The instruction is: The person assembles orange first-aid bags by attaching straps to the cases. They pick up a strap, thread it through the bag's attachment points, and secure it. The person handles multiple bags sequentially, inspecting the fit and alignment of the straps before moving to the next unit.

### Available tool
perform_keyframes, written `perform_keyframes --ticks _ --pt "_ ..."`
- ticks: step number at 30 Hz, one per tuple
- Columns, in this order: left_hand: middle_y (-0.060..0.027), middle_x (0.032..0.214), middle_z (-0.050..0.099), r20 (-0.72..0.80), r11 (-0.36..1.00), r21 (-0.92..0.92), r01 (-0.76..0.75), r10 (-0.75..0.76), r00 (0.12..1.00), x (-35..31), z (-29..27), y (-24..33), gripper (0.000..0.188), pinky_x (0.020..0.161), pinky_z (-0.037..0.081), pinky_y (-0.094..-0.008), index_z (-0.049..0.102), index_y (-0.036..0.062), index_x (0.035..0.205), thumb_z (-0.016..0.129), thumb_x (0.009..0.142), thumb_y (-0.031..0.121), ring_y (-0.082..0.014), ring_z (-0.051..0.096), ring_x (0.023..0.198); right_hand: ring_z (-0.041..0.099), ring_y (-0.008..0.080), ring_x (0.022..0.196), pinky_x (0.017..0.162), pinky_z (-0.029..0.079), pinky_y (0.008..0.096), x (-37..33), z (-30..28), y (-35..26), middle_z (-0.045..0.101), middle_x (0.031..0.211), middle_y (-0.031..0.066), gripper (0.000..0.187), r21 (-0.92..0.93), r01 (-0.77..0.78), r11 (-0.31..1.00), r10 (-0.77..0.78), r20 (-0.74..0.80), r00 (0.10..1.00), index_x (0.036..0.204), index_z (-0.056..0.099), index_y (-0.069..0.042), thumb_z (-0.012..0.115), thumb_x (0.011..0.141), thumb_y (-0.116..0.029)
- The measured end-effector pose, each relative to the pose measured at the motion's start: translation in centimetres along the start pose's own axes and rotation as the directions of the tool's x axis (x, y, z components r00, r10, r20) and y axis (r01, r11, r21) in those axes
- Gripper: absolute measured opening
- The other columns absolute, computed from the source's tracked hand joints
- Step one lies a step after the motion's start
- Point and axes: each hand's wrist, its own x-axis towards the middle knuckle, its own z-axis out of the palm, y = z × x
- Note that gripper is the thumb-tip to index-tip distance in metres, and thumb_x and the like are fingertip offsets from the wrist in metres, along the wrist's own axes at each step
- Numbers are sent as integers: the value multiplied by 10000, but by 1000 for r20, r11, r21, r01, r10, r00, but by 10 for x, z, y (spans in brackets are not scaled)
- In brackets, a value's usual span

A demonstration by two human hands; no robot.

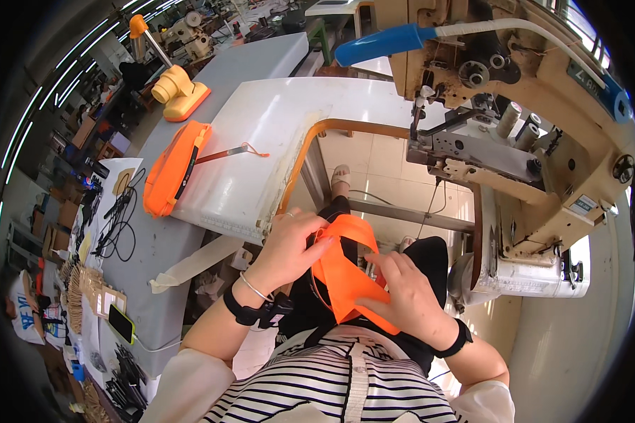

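Observation:
Over my lap I hold a bright orange fabric piece [342, 278], folded into a loop at its top. My left hand [293, 243] pinches its upper left edge between thumb and fingers. On the right side, my right hand [409, 292] is closed on the same fabric, its thumb lying across the lower part. A small red and white detail shows beside my right fingers, too small to name. An orange zippered pouch [176, 169] rests on the white table [261, 106] to the left. Next to it lies a thin dark strip [222, 154] with an orange end.
A beige industrial sewing machine [543, 141] with thread spools stands at right, a blue-wrapped handle [377, 46] jutting from it. The table's cut-out edge curves ahead of my lap. Farther left are an orange lamp-like device [180, 92], black cables [120, 222] and a phone [121, 323].

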Motion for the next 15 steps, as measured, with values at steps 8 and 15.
perform_keyframes --ticks 8,15 --pt "-128 713 551 -103 996 44 75 -70 992 15 21 -8 192 627 399 -387 607 -10 881 671 807 155 -292 499 689 661 183 659 555 535 263 -49 33 -5 638 841 98 309 147 -171 974 188 -114 976 1015 605 13 750 745 -24" --pt "-126 726 552 -227 988 50 149 -134 964 10 33 -9 177 628 405 -379 594 -4 912 660 828 137 -278 509 680 653 316 879 732 540 352 -64 77 7 631 1093 198 511 274 -336 901 370 -85 925 1248 507 29 718 806 -118"
